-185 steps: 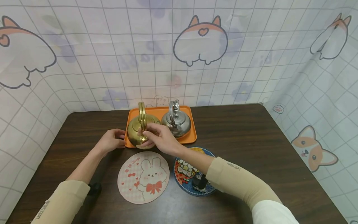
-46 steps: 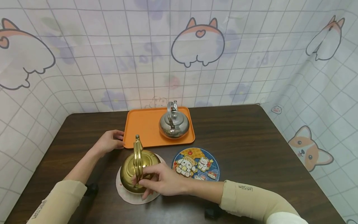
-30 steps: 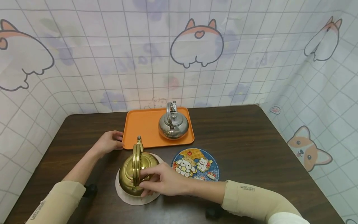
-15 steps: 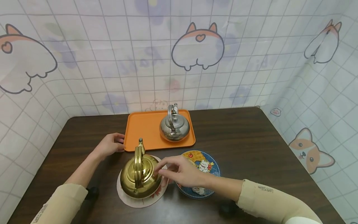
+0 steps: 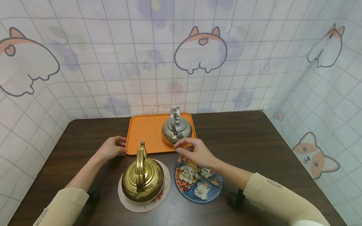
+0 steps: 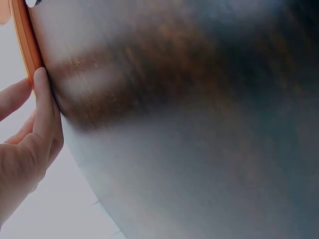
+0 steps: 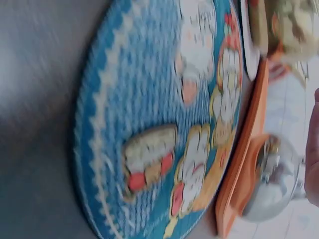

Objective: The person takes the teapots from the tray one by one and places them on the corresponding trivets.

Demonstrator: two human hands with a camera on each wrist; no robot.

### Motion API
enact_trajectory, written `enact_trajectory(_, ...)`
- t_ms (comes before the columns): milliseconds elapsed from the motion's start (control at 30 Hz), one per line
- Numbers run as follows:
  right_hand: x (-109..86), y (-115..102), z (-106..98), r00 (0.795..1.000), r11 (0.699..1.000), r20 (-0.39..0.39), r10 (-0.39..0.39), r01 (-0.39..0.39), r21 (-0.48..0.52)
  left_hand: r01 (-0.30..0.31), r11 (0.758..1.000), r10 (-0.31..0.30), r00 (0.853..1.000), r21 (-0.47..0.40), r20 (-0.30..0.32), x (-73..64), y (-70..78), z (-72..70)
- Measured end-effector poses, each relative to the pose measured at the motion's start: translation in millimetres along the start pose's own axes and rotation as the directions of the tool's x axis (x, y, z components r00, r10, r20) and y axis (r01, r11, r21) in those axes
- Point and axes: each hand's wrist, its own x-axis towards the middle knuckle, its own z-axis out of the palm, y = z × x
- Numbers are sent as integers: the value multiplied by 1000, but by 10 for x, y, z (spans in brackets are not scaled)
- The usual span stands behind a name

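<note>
In the head view my left hand [image 5: 110, 148] is at the near left corner of an orange tray [image 5: 144, 135], with thumb and fingers pinching its edge. The left wrist view shows fingertips and tray edge [image 6: 27, 45] close up. A silver kettle [image 5: 181, 128] with an upright handle stands on the tray's right half. My right hand [image 5: 198, 153], fingers loosely bent and holding nothing, hovers at the tray's front edge, close in front of the silver kettle. A gold kettle [image 5: 142, 180] stands on a round pink rabbit mat [image 5: 133, 205], its spout toward the tray.
A round blue mat [image 5: 198, 199] with cartoon animals lies to the right of the gold kettle, under my right hand and forearm. Everything stands on a dark wooden table [image 5: 240, 135]. A patterned white cloth [image 5: 135, 62] hangs behind and at the sides.
The gold kettle came off the tray onto the rabbit mat. My right hand let go of its handle and moved right and away from me toward the silver kettle. My left hand stayed at the tray.
</note>
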Motion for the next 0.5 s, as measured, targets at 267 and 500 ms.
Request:
enact_trajectory(267,274,76,-199,991,1000,-136,-3,1,-14,-23,1000,23,1000,16,-18,11,-2,11)
enact_trajectory(500,476,106,-222,983,997,-171,67,-71,-13,-17,1000,17,1000,4,-17,-5,-14,20)
